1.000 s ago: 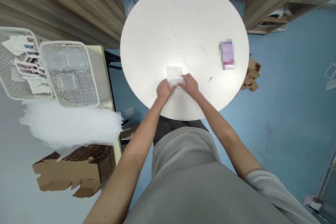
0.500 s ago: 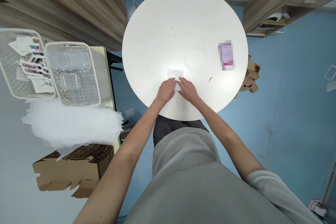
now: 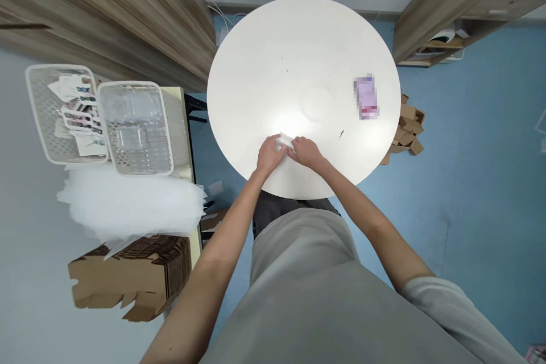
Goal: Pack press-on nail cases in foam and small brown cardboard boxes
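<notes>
White sheet (image 3: 284, 140), small and thin, looks folded or bunched; only a sliver shows between the fingers, so material (foam or paper) cannot be told. It lies at the 6 o'clock edge of the round white bench (image 3: 298, 51), close to the person's body. The left hand (image 3: 268, 157) closes on it from the 9 o'clock side and the right hand (image 3: 305, 152) from the 3 o'clock side, fingertips curled over it and nearly meeting. Judgement: the two-sided grip with the heels of the hands on the bench pins the light piece against the surface so it cannot slide or spring open, and the near edge keeps both forearms relaxed. At 3 o'clock on the bench, well apart from the hands, lies a blurred purple item (image 3: 365, 96). Off the bench at 9 o'clock, on a side table: a basket of clear plastic trays (image 3: 135, 128), beside it a basket of printed cards (image 3: 63, 114), a pile of white foam sheets (image 3: 132, 205) and flat cardboard blanks (image 3: 128, 281), probably set there for left-arm reach. Small cardboard boxes (image 3: 407, 125) lie on the blue floor at 3 o'clock.
</notes>
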